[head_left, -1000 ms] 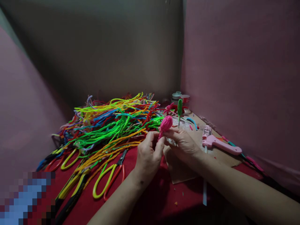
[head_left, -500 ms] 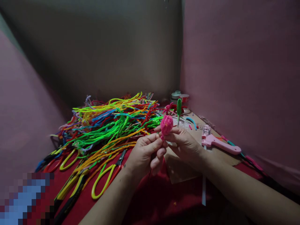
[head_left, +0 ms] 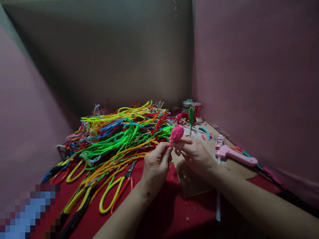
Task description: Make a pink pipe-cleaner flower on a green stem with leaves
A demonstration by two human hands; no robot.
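Note:
Both my hands meet over the red table [head_left: 154, 215] and pinch a small pink pipe-cleaner bud [head_left: 176, 132] on a short stem. My left hand [head_left: 157, 166] grips the stem from below with thumb and fingers closed. My right hand [head_left: 195, 154] holds the base of the bud from the right, fingers curled round it. The bud stands upright above my fingertips.
A big heap of coloured pipe cleaners [head_left: 119, 132] covers the left and middle. Yellow-and-red scissors [head_left: 117, 189] and pliers [head_left: 77, 205] lie in front of it. A pink glue gun [head_left: 234, 154] rests on cardboard [head_left: 196, 182] at right, a green stick [head_left: 190, 118] and small jars [head_left: 190, 104] behind.
The bud has turned between my fingers; my left hand dropped its fingers, then came back up to pinch the stem. Both hands stay in the same place.

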